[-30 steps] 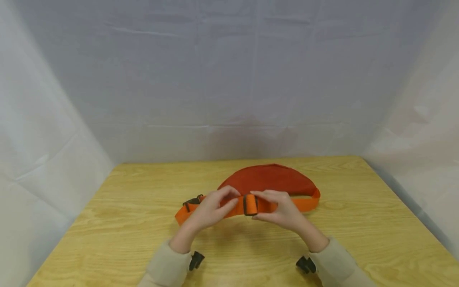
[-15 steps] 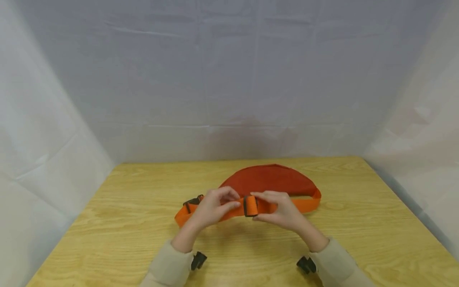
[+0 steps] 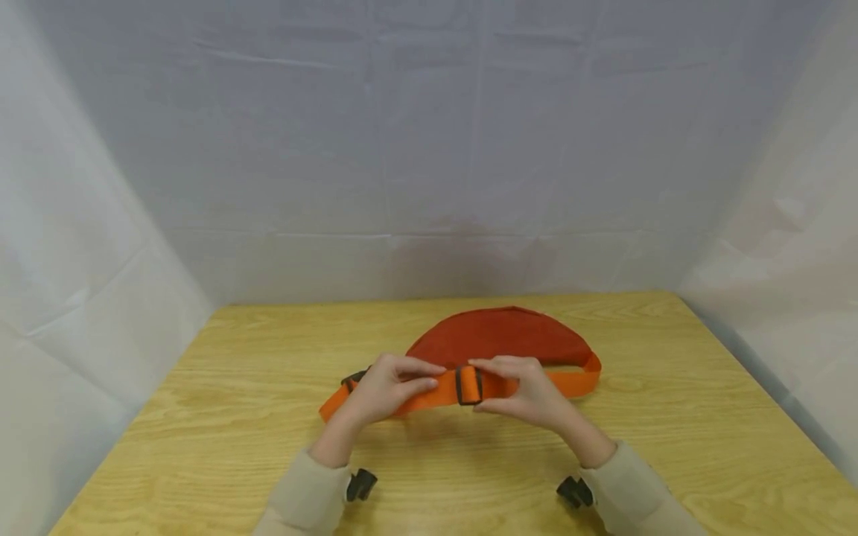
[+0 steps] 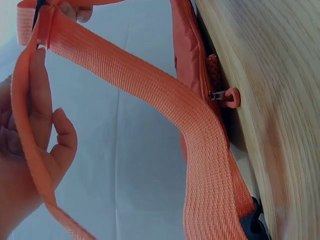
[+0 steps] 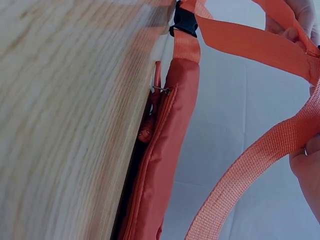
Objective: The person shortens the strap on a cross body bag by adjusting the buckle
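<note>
A red waist bag (image 3: 499,335) lies at the table's back, its orange webbing strap (image 3: 570,383) looped toward me. My right hand (image 3: 526,391) pinches the black strap slider (image 3: 469,385) between finger and thumb at its top and bottom edges. My left hand (image 3: 385,387) holds the strap just left of the slider. In the left wrist view, its index finger (image 4: 41,95) lies nearly straight along the webbing. The black side-release buckle (image 5: 185,21) shows in the right wrist view, at the bag's end. In the head view the left hand partly hides it.
The bag stands on a wooden table (image 3: 234,417) with white sheeting (image 3: 429,149) behind and at both sides. A zipper pull (image 4: 230,97) hangs from the bag's side. Black wrist-camera mounts (image 3: 362,484) stick out from both sleeves.
My left hand has shifted left, away from the slider, and the strap's left end has moved slightly left. The right hand and the slider have barely moved.
</note>
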### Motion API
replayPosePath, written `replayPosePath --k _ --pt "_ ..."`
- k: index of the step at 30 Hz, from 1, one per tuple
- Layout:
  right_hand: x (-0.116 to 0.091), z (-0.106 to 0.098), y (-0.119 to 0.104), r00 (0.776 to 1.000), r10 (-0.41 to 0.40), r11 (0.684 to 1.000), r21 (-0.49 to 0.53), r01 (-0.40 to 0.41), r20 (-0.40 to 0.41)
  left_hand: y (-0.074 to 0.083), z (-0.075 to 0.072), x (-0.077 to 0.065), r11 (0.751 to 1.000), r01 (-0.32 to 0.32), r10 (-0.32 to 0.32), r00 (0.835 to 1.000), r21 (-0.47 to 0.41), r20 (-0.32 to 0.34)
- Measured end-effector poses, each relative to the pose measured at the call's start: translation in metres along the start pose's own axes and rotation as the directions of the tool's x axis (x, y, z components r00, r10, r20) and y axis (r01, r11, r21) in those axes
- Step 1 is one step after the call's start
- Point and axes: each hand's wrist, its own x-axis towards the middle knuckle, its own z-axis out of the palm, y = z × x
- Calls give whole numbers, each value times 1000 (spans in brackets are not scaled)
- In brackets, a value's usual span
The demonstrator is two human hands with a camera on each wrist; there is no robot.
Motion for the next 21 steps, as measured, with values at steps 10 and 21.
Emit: replayPosePath --k 10,21 --pt "0 -3 -3 999 31 999 -43 -30 20 -16 -8 -3 1000 12 -12 1000 4 9" --pt "-3 -5 -3 999 37 998 -58 -35 29 -25 -17 -7 999 46 -47 998 21 34"
